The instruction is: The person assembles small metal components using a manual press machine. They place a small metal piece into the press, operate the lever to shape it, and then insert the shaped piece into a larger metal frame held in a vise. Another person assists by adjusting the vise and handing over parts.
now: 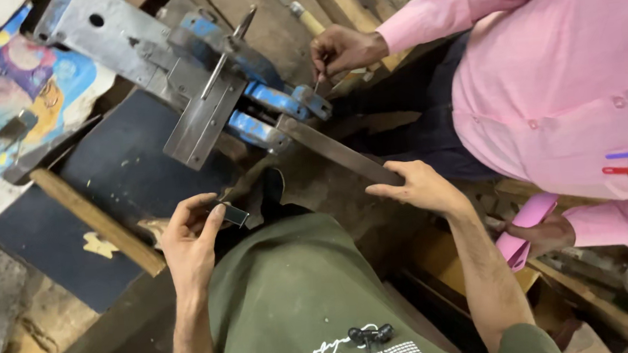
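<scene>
Left hand (189,240) pinched shut on a small flat metal piece (234,214), thumb and forefinger gripping its near end. Right hand (421,187) curled loosely over the near end of a long flat metal strip (338,151), fingers resting on it rather than clamped. Strip running diagonally away from the right hand, up and leftward, into the blue vise (265,106). Co-worker's hand (342,49) beyond the vise, at its far jaw.

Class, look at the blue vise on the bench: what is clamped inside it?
A long flat metal strip runs from the blue vise to the right hand. Its clamped end is hidden inside the vise.
</scene>
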